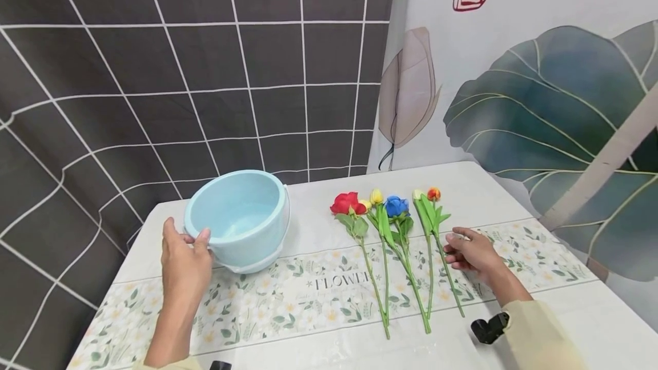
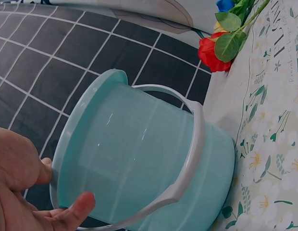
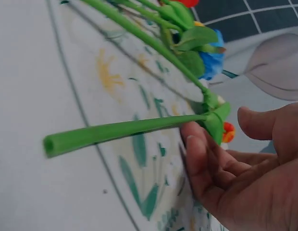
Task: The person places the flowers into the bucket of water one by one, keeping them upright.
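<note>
On a white table with a floral runner, five artificial flowers lie side by side; none is in the pale blue bucket yet (it looks empty), so the work seems barely begun. The left hand grips the bucket's near rim, thumb hooked over the edge. The right hand rests beside the orange-tipped flower, its relaxed fingers touching the stem without closing round it.

The table runner reads "FLOWER" in grey capitals. The word lies between the two hands, under the flower stems.
</note>
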Demonstrator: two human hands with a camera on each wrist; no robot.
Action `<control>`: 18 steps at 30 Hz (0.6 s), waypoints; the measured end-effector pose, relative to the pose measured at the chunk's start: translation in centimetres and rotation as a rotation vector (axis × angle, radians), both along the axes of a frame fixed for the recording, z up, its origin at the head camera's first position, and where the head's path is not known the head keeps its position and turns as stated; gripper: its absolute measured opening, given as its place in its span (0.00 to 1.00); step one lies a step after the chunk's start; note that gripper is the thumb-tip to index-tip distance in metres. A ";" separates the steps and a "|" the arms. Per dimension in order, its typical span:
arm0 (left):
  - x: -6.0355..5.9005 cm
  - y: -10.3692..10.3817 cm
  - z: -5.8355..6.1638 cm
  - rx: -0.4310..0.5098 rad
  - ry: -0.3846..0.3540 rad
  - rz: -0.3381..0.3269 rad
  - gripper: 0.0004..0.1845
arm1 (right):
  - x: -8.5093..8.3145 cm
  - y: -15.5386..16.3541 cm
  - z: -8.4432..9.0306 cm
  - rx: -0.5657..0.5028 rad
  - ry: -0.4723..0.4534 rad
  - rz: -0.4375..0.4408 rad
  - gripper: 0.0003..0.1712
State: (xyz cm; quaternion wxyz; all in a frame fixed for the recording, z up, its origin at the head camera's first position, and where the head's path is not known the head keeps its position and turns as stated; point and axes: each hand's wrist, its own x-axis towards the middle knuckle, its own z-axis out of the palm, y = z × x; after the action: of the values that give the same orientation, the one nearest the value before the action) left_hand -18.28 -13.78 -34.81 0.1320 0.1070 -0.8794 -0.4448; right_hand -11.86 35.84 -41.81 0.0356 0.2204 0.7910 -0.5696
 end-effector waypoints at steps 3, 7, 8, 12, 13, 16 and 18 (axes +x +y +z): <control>0.0 0.0 -0.1 -0.006 0.006 -0.001 0.38 | -0.3 -0.4 -0.3 0.051 0.005 -0.048 0.40; 0.1 0.0 -0.1 -0.009 0.005 -0.001 0.38 | -0.7 -0.8 -0.4 0.118 -0.017 -0.101 0.38; 0.1 0.0 -0.1 -0.008 0.004 -0.001 0.38 | -0.8 -0.9 -0.5 0.132 -0.021 -0.110 0.38; 0.1 -0.1 -0.1 -0.005 0.001 -0.001 0.38 | -1.1 -1.3 -0.6 0.173 -0.036 -0.144 0.33; 0.1 -0.1 -0.1 -0.005 0.000 -0.002 0.38 | -1.1 -1.3 -0.6 0.174 -0.037 -0.153 0.32; 0.0 -0.2 -0.2 -0.005 -0.009 -0.005 0.39 | -1.3 -1.5 -0.6 0.163 -0.043 -0.188 0.29; 0.0 -0.2 -0.2 -0.005 -0.013 -0.004 0.39 | -1.4 -1.5 -0.6 0.155 -0.042 -0.197 0.27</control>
State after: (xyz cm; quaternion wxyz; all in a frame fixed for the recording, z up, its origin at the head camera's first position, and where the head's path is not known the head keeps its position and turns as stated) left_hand -18.28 -14.00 -34.97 0.1255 0.1078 -0.8817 -0.4419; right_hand -13.22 34.34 -42.43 -0.0211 0.3110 0.8063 -0.5027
